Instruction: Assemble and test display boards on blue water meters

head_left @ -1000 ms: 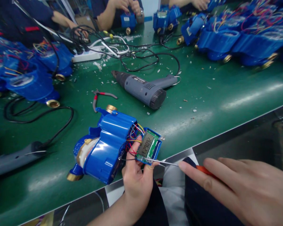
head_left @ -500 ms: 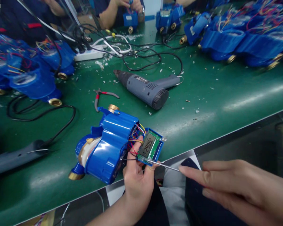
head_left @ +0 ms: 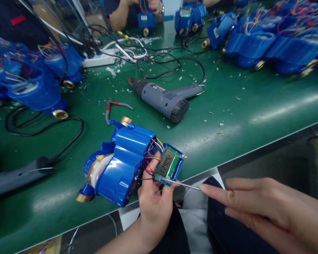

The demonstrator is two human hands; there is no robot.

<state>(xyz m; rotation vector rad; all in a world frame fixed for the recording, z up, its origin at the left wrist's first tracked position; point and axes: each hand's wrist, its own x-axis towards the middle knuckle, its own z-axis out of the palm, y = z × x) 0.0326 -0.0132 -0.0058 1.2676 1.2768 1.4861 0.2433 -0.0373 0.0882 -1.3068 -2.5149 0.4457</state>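
Note:
A blue water meter (head_left: 119, 165) with brass fittings lies at the near edge of the green table (head_left: 254, 102). Coloured wires join it to a small green circuit board with a lit number display (head_left: 167, 165). My left hand (head_left: 153, 201) pinches that board between thumb and fingers, just off the table edge. My right hand (head_left: 270, 211) is closed round a thin screwdriver (head_left: 185, 185), index finger laid along the metal shaft. The shaft's tip touches the board's lower edge.
A grey heat gun (head_left: 161, 98) lies mid-table, with red-handled pliers (head_left: 113, 107) to its left. Black cables and a white power strip (head_left: 98, 60) lie behind. Several blue meters crowd the left (head_left: 34, 88) and far right (head_left: 267, 42). Other people's hands (head_left: 148, 10) work opposite.
The screwdriver's orange handle, visible a second ago, is now hidden under my right hand. The tip stays at the board's lower edge, and the view has shifted slightly.

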